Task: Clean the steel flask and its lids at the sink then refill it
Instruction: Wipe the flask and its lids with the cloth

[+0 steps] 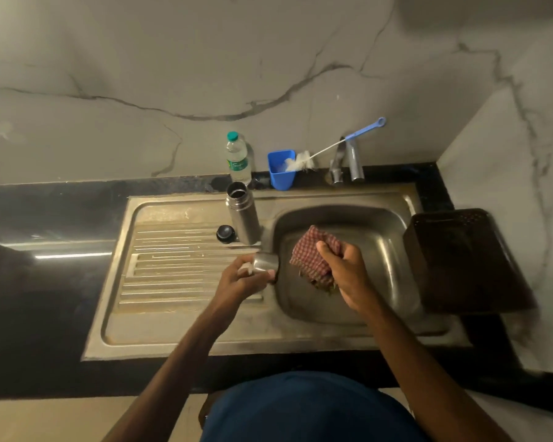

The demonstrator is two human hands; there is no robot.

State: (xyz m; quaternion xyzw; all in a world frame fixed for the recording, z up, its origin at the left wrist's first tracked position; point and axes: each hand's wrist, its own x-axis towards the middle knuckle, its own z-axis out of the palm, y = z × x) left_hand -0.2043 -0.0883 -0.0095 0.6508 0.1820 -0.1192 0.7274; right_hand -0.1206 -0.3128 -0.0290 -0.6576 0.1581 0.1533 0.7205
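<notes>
The steel flask (242,215) stands upright and uncapped on the drainboard beside the sink basin (387,250). A small black inner lid (225,233) lies just left of its base. My left hand (243,279) holds the steel cup lid (266,263) on its side at the basin's left rim, its mouth turned right. My right hand (342,269) grips a bunched red checked cloth (313,253) over the basin, close to the cup lid but apart from it.
A plastic water bottle (238,159) with a green cap stands behind the flask. A blue cup (281,170) holds a bottle brush (332,148) next to the tap (348,161). A dark perforated basket (460,260) sits right of the basin.
</notes>
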